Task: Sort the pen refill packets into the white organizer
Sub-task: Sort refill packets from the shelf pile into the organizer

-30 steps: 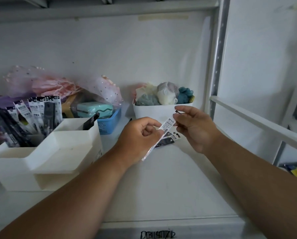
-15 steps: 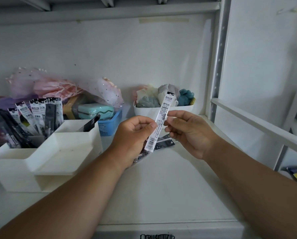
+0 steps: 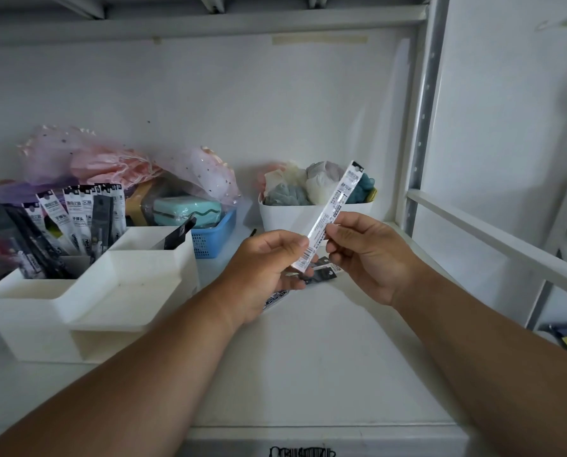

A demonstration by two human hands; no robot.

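So the white refill packet [image 3: 331, 216] has swung up since a second ago: it was lying low and slanted between the hands, now it stands nearly upright, printed top end leaning away to the right. My guess is it's being turned over to read the label before picking a slot, so nothing is sorted with this one yet.

Nearest the packet, the left hand [image 3: 269, 268] has its fingers curled, pinching the barcode end, and also seems to hold a second packet [image 3: 277, 298] poking out underneath. The right hand [image 3: 371, 255] pinches the packet's middle with thumb and fingertips.

Just behind it, a couple of dark packets [image 3: 323, 273] lie flat on the shelf [image 3: 308, 374]. Left of the packet sits the white organizer [image 3: 87, 301], matte hard plastic, stepped boxy compartments; its far-left slot is crammed with upright packets [image 3: 77, 219], glossy thin sleeves. Beyond it, a white tub [image 3: 285, 219] of soft fabric bits.
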